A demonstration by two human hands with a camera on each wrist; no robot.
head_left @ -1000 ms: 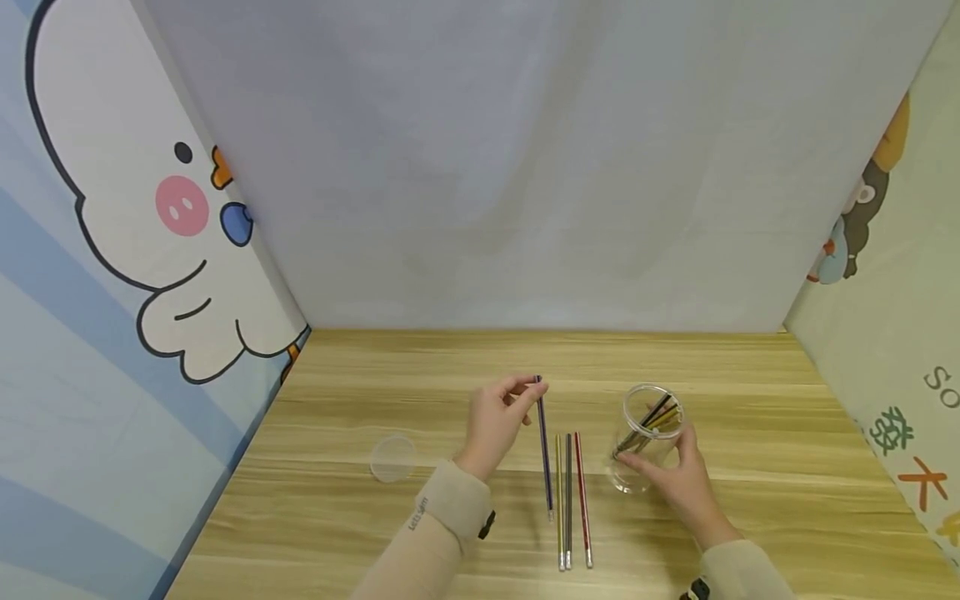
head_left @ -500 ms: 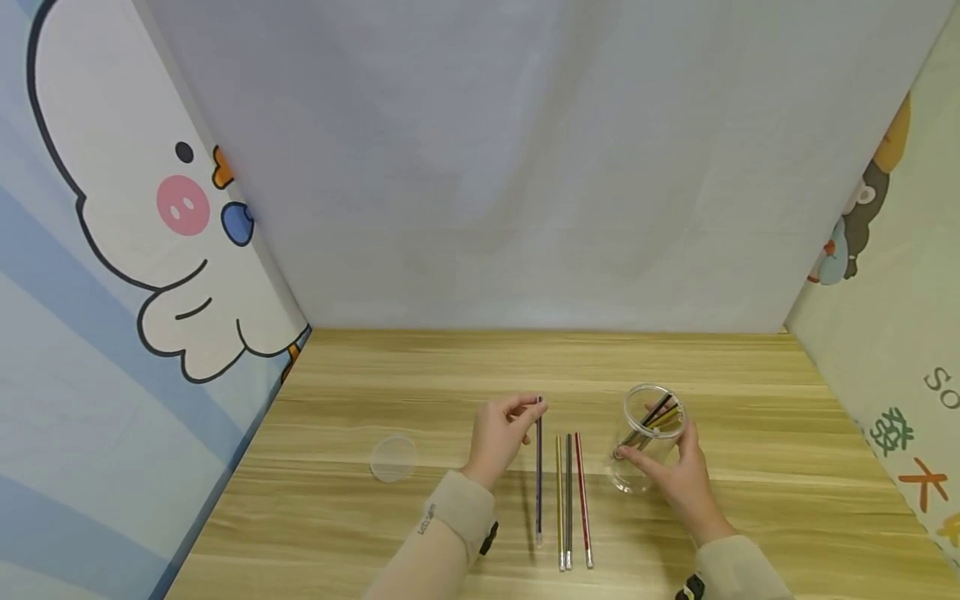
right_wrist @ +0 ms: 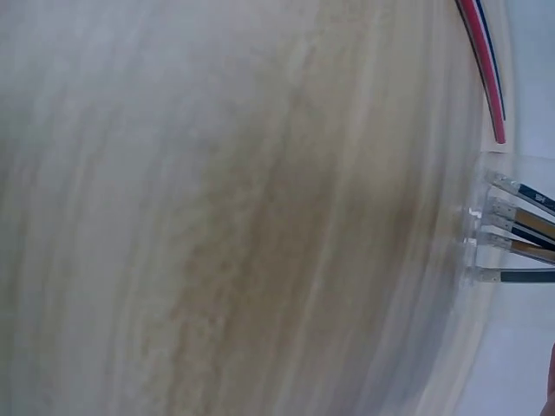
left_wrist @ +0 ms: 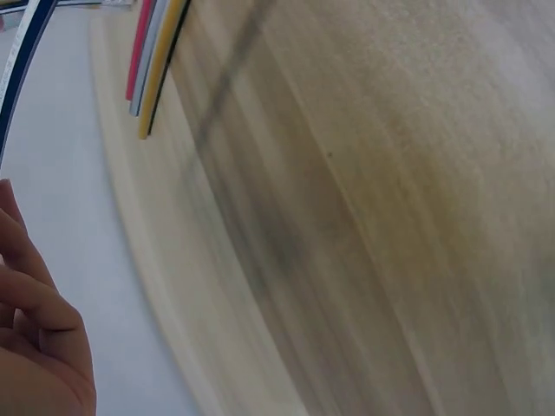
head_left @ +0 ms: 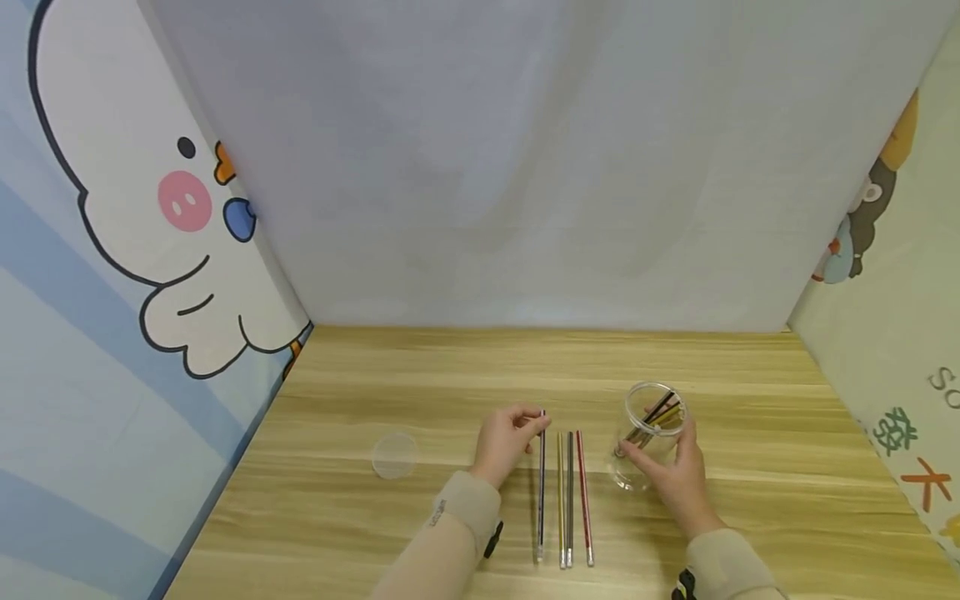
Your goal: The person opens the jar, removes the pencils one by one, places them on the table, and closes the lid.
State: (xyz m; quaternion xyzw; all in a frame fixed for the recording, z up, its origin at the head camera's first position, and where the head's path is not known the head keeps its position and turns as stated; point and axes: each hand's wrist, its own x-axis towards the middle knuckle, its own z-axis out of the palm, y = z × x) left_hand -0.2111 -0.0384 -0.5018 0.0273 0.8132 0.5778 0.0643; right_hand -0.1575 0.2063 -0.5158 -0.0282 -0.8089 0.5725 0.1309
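Observation:
In the head view my left hand (head_left: 504, 443) pinches a dark blue pencil (head_left: 541, 500) near its far end, eraser end toward me. It lies just left of a yellow pencil (head_left: 561, 504), a grey pencil (head_left: 570, 492) and a red pencil (head_left: 585, 500), which are lined up side by side on the table. My right hand (head_left: 678, 483) grips a clear jar (head_left: 628, 477), thumb on the near side. Several pencils (head_left: 660, 414) lean inside it. From the right wrist, their eraser ends (right_wrist: 512, 243) show at the jar's bottom. In the left wrist view the blue pencil (left_wrist: 21, 74) rises above the fingers.
A round, clear lid (head_left: 394, 456) lies flat on the wooden table (head_left: 450, 358), left of my left hand. A pale grey backdrop (head_left: 480, 167) stands along the far edge, with printed cartoon panels at both sides.
My left hand has come down and nearer to me with the blue pencil, which has straightened alongside the row. The right hand and jar have stayed almost still.

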